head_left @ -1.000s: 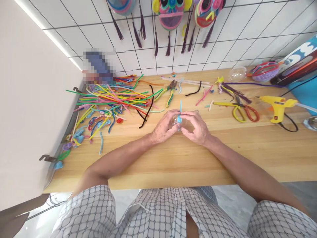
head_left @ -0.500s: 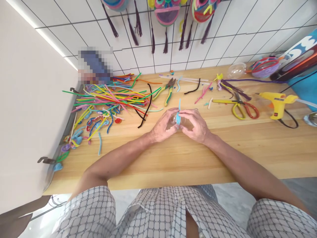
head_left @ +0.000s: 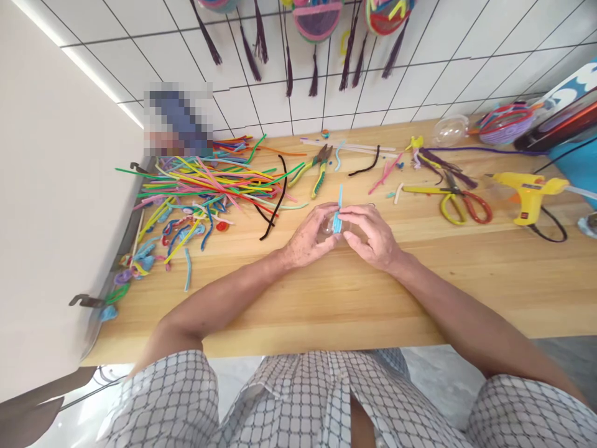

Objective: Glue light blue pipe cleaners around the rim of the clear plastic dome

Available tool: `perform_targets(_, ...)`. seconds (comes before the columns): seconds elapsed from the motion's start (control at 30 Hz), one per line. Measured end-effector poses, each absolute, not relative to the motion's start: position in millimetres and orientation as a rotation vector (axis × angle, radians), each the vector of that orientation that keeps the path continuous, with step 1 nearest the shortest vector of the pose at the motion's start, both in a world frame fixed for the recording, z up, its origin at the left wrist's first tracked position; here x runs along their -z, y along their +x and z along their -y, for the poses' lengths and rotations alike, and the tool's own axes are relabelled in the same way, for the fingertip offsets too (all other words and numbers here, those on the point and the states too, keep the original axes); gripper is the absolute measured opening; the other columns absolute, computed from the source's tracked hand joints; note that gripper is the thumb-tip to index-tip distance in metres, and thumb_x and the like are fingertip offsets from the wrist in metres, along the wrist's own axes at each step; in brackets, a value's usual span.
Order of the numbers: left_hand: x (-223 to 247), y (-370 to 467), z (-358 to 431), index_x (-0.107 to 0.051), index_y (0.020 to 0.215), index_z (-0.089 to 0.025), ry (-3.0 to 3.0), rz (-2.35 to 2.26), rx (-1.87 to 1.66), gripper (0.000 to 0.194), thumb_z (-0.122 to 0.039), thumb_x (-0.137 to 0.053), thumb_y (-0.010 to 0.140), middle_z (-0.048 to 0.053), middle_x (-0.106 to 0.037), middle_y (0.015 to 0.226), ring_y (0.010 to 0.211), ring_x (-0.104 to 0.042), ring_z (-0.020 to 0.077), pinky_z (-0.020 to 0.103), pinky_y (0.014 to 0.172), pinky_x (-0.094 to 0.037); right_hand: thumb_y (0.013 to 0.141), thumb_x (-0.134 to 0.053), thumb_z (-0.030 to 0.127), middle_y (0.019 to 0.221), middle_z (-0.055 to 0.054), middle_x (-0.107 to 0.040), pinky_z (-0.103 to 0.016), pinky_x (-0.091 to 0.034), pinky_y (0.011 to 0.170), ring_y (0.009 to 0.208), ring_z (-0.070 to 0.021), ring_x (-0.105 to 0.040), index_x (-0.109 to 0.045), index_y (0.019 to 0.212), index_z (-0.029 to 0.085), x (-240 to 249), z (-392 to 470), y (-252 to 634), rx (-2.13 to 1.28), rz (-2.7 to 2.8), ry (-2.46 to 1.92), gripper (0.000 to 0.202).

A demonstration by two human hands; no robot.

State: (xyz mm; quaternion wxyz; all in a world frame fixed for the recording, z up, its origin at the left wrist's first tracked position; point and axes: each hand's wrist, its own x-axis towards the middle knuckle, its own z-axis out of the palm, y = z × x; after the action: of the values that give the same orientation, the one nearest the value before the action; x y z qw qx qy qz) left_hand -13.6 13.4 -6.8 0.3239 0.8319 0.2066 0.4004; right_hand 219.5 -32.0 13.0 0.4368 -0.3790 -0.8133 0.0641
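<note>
Between my two hands, just above the wooden table, is a clear plastic ball (head_left: pixel 328 226) with light blue pipe cleaner (head_left: pixel 336 222) laid in rows around it. One end of the pipe cleaner sticks up past my fingertips. My left hand (head_left: pixel 308 238) is closed around the ball's left side, its thumb at the lower edge of the blue rows. With its fingertips on the top of the blue rows, my right hand (head_left: pixel 371 235) grips the pipe cleaner; its thumb sits a little apart below. My fingers partly hide the ball.
A heap of coloured pipe cleaners (head_left: pixel 219 180) lies at the left. Pliers (head_left: pixel 319 171) rest behind my hands. Scissors (head_left: pixel 454 202) and a yellow glue gun (head_left: pixel 527 193) lie to the right. Tasselled masks (head_left: pixel 318 22) hang on the tiled wall. A clear plastic shell (head_left: pixel 450 130) stands at the back.
My right thumb has moved slightly away from the lower edge of the blue rows. Both hands otherwise stay around the ball. The view has shifted slightly.
</note>
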Motion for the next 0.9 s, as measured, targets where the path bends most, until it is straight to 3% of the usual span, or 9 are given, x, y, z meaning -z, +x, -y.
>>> perform_targets(0.23, 4.2, -11.5, -13.9, -0.045, 0.165, -0.024, 2.208, -0.437, -1.055, 0.06, -0.044, -0.063, 0.112, 0.022, -0.058, 0.162, 0.158, -0.055, 0.0342, 0.059, 0.13, -0.049, 0.109, -0.066, 0.031, 0.138, -0.01, -0.08, -0.056, -0.062, 0.112, 0.13, -0.0319, -0.076, -0.073, 0.133, 0.032, -16.0, 30.6, 219.3, -0.209, 1.94, -0.947, 0.026)
perform_targets(0.47, 0.4, -11.2, -12.2, -0.044, 0.166, -0.024, 2.219, -0.427, -1.068, 0.06, -0.04, -0.065, 0.111, 0.021, -0.059, 0.163, 0.158, -0.054, 0.0329, 0.059, 0.13, -0.049, 0.107, -0.071, 0.036, 0.131, -0.008, -0.083, -0.047, -0.069, 0.095, 0.124, -0.0298, -0.079, -0.075, 0.131, 0.031, -16.2, 31.3, 217.9, -0.39, 1.796, -1.045, 0.024)
perform_targets(0.67, 1.1, -10.5, -12.2, -0.044, 0.166, -0.025, 2.217, -0.436, -1.07, 0.061, -0.041, -0.065, 0.111, 0.021, -0.058, 0.163, 0.157, -0.055, 0.0339, 0.059, 0.129, -0.05, 0.106, -0.073, 0.038, 0.137, -0.009, -0.082, -0.049, -0.068, 0.1, 0.127, -0.0304, -0.079, -0.078, 0.125, 0.031, -15.7, 32.4, 216.5, -0.422, 1.753, -1.05, 0.02)
perform_targets(0.9, 3.3, -11.3, -11.7, -0.043, 0.167, -0.023, 2.273, -0.434, -1.071, 0.063, -0.042, -0.065, 0.111, 0.023, -0.057, 0.163, 0.156, -0.056, 0.0341, 0.06, 0.128, -0.051, 0.104, -0.077, 0.043, 0.13, -0.008, -0.082, -0.049, -0.069, 0.098, 0.12, -0.0291, -0.079, -0.079, 0.119, 0.032, -14.3, 32.5, 213.2, -0.569, 1.636, -1.067, 0.019)
